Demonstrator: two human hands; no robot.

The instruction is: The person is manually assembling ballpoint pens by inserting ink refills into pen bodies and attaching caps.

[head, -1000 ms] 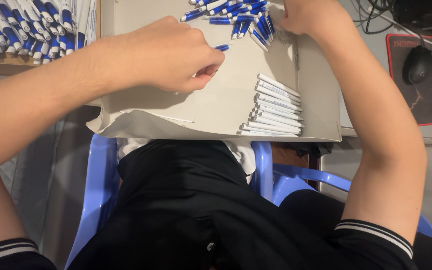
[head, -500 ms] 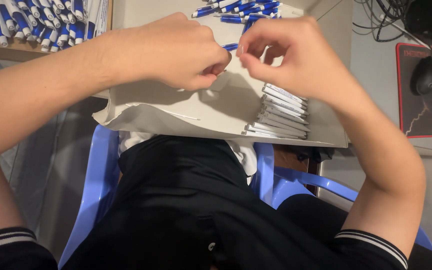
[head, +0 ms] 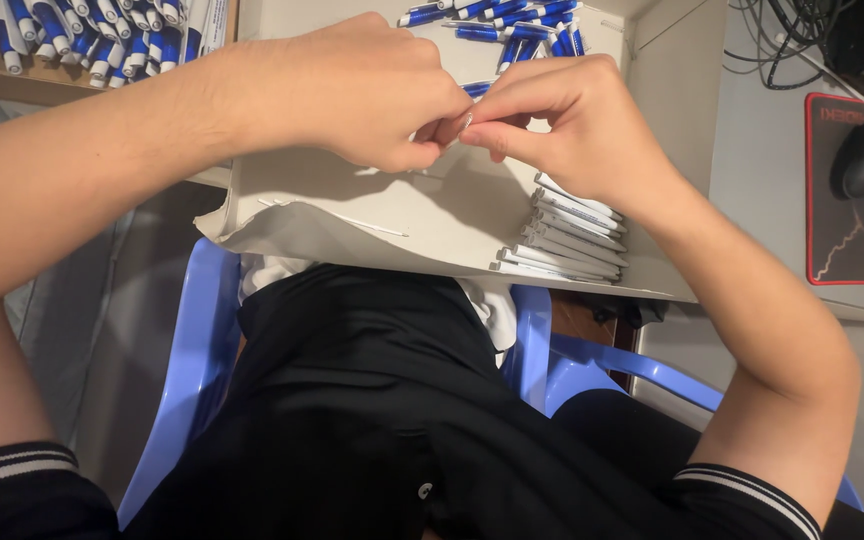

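White tray: I see a shallow cardboard box (head: 332, 215) lying over the lap, its rim at the tabletop edge.
Left hand (head: 352, 90): fingers pinched narrow on a small pen part I cannot make out.
Right hand (head: 572, 125): fingers pinched at that same spot, fingertips touching.
Stack: white pen barrels (head: 567, 240) in the box's right corner.
Heap: blue-and-white pens (head: 512, 20) at the far end.

A blue plastic chair (head: 187, 380) stood under the pale counter (head: 772, 170). At the right lay a black mousepad (head: 857, 240) with a red edge, a black mouse (head: 862, 160) on it, cables (head: 782, 40) behind. Grey floor (head: 82, 320) showed at left.
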